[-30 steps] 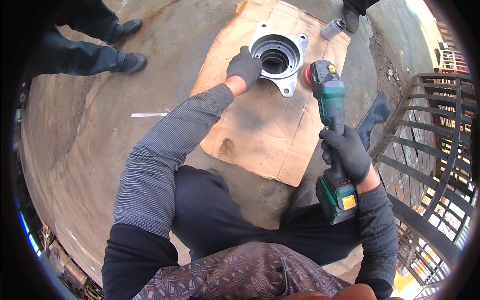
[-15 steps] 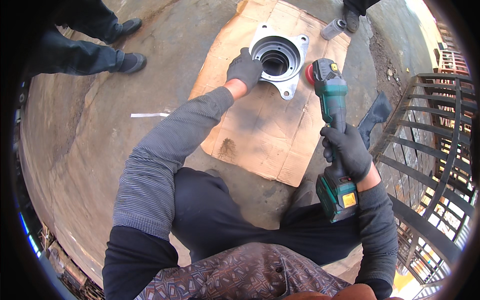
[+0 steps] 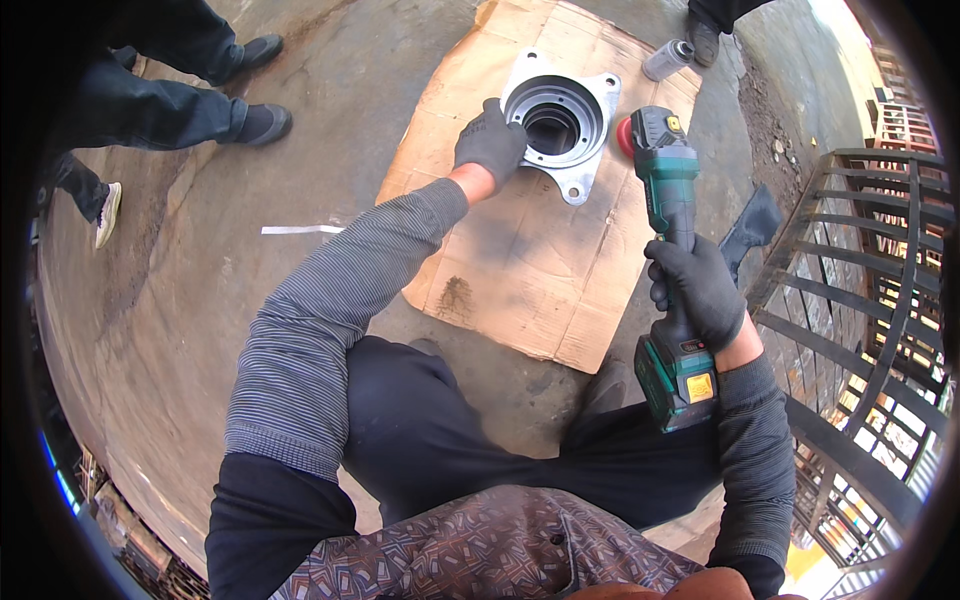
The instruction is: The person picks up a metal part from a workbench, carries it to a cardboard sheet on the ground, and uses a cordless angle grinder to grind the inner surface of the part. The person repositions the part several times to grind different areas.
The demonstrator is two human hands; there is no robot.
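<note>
A silver metal flange housing (image 3: 590, 160), with a round bore and holed corner lugs, lies on a flattened cardboard sheet (image 3: 510, 270). My left hand (image 3: 490, 147), in a dark glove, grips the housing's left rim, fingers curled over the edge. In my gloved right hand (image 3: 700, 290) is a green and black cordless angle grinder (image 3: 668, 185), the fingers wrapped round its body. Its red disc (image 3: 626, 137) sits just right of the housing, beside its edge and seemingly apart from it. The grinder's battery end (image 3: 680, 385) points back toward my right thigh.
A grey spray can (image 3: 668, 60) stands at the cardboard's far right corner. A dark cloth (image 3: 752, 225) lies right of the grinder, near a black metal grille (image 3: 850, 290). People's legs (image 3: 160, 100) are at the far left; another person's shoe (image 3: 703, 40) is beyond the can.
The grinder and my right hand have shifted slightly away from me and to the right. My left hand stays on the housing. Another light-soled shoe has come into view at left.
</note>
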